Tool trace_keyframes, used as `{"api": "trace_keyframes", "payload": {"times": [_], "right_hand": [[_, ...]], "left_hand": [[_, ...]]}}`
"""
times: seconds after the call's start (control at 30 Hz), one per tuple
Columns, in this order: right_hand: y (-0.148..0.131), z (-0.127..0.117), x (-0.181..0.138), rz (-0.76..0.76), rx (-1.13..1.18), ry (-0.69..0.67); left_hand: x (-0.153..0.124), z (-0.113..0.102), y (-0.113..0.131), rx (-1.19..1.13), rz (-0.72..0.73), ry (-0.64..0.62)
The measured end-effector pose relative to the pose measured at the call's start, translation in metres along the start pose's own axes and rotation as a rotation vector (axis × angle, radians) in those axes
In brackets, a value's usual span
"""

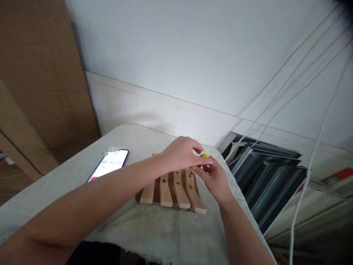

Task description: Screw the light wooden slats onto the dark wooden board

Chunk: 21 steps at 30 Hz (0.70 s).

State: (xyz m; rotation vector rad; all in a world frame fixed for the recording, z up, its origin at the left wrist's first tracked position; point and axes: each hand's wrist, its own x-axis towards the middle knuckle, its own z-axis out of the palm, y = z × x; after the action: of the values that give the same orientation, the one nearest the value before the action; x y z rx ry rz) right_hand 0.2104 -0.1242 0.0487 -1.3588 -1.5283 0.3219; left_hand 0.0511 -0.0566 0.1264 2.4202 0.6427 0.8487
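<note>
A short screwdriver (pixel 204 155) with a yellow and dark handle is between my two hands, its lower end over the rightmost wooden bar. My left hand (pixel 180 152) reaches across from the left, thumb and fingers closed around the handle's top. Lower down, the fingers of my right hand (pixel 216 178) are closed on the same handle, partly hiding it. Beneath them lies a wooden piece with several pale bars (pixel 180 195) on a darker brown base (pixel 157 193). Dark holes or screw heads dot the bars. My left forearm covers part of the piece's far left side.
A phone (pixel 110 165) showing a timer lies left on the cloth-covered table (pixel 193 228). Cardboard (pixel 46 81) stands at the left, and a white wall (pixel 171 66) rises behind. Right of the table are dark stacked panels (pixel 264 176) and hanging white cables (pixel 306 176).
</note>
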Motion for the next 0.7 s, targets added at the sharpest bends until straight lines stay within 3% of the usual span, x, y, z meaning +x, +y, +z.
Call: {"api": "trace_keyframes", "payload": {"times": [0.1, 0.33, 0.5, 0.7], "right_hand": [[0.001, 0.003, -0.001, 0.073, 0.056, 0.033], [0.006, 0.003, -0.001, 0.051, 0.156, -0.050], [0.007, 0.003, -0.002, 0.045, 0.187, -0.002], [-0.004, -0.001, -0.001, -0.030, 0.024, -0.036]], "left_hand": [[0.002, 0.001, -0.002, -0.008, -0.017, 0.017], [-0.001, 0.002, 0.004, 0.097, -0.035, 0.064], [-0.004, 0.005, 0.009, -0.004, 0.024, -0.007], [-0.005, 0.000, 0.014, 0.078, -0.119, 0.017]]}}
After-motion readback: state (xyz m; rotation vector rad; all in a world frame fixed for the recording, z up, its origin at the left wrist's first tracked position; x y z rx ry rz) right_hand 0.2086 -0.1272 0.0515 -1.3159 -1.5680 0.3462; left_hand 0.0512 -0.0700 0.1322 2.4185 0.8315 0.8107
